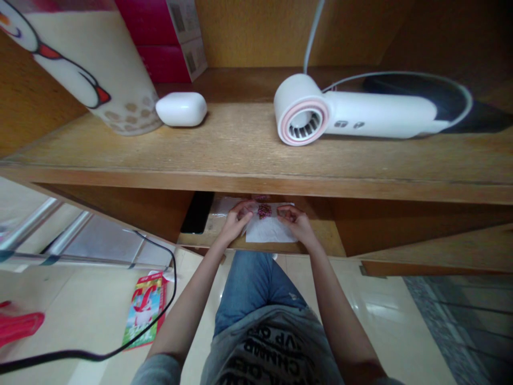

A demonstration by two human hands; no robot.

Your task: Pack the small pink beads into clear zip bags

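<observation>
On the lower shelf, a white sheet of paper or tissue (269, 232) lies between my two hands. A small cluster of dark red and pink bead-like pieces (264, 211) rests on it; their exact kind is too small to tell. My left hand (238, 219) is at the left side of the cluster, thumb and forefinger brought together. My right hand (295, 219) is on the right, over the sheet's edge, fingers bent in a pinch. Whatever is between the fingertips of either hand is too small to make out. Clear plastic wrapping (223, 206) lies left of my left hand.
A black phone (197, 213) lies at the lower shelf's left. Above, the upper shelf (240, 155) overhangs my hands, bearing a bubble tea cup (120, 69), a white earbud case (181, 109) and a white hair dryer (360, 113). A black cable (173, 278) hangs at left.
</observation>
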